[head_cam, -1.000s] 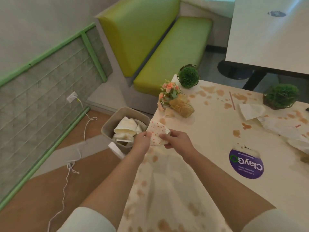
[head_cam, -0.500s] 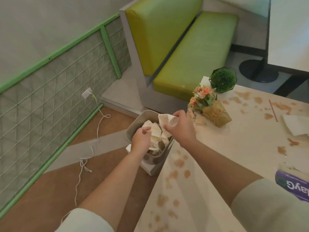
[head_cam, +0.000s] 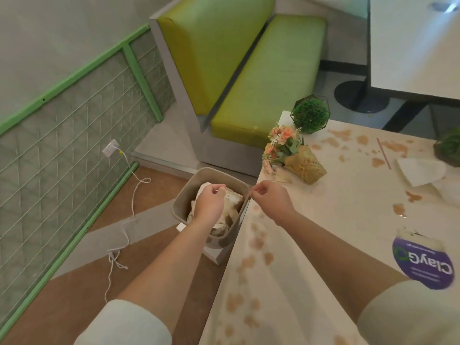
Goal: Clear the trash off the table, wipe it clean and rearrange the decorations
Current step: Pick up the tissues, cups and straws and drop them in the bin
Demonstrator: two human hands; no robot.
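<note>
My left hand (head_cam: 210, 201) hovers over the grey trash bin (head_cam: 199, 175) on the floor beside the table, fingers curled, nothing visible in them. My right hand (head_cam: 270, 199) is at the table's left edge next to the bin, fingers also curled and holding nothing. Crumpled paper trash (head_cam: 234, 202) fills the bin. The cream table (head_cam: 323, 220) is covered in brown stains. On it lie a white napkin (head_cam: 420, 170), a thin brown stick (head_cam: 383, 153) and a purple ClayGo wrapper (head_cam: 423, 265). A flower bouquet (head_cam: 293, 155) lies tipped over beside a green ball plant (head_cam: 310, 114).
A second green plant (head_cam: 448, 150) sits at the table's right edge of view. A yellow-green bench (head_cam: 268, 78) stands beyond the bin. A white cable (head_cam: 132, 202) trails from a wall socket over the floor. Another table (head_cam: 410, 46) stands at the back right.
The dotted paper piece held in both hands was carried over the bin and is out of my hands now. My right hand has drawn back to the table edge.
</note>
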